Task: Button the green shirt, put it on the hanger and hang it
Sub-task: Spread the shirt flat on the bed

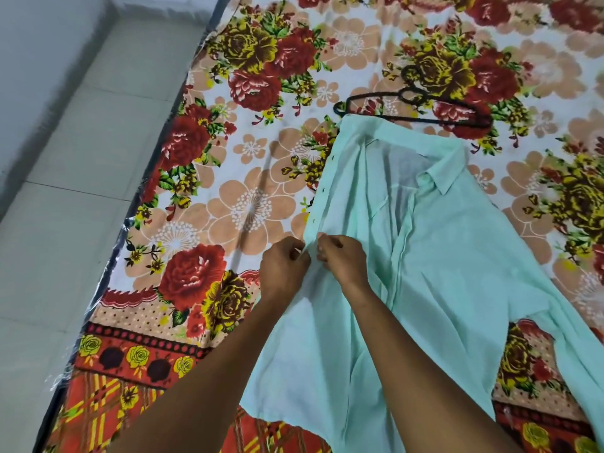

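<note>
left hand (pixel 283 266), right hand (pixel 343 260): both pinch green shirt (pixel 441 256) placket | shirt lengthwise, collar toward hanger (pixel 415 107)

A bed covered by a floral bedsheet (pixel 248 178) fills most of the view, printed with large red and yellow roses and pale peach blossoms on white, with a red and orange patterned border along its near edge. The bed's dark edge runs diagonally at the left, beside a pale tiled floor (pixel 81 197). A light mint-green shirt (pixel 451 256) lies spread open on the sheet, collar toward the far side, its front edge with small dark buttons on the left. A black hanger (pixel 415 109) lies flat on the sheet just beyond the collar, one end touching or slipping under the shirt's top edge.
</note>
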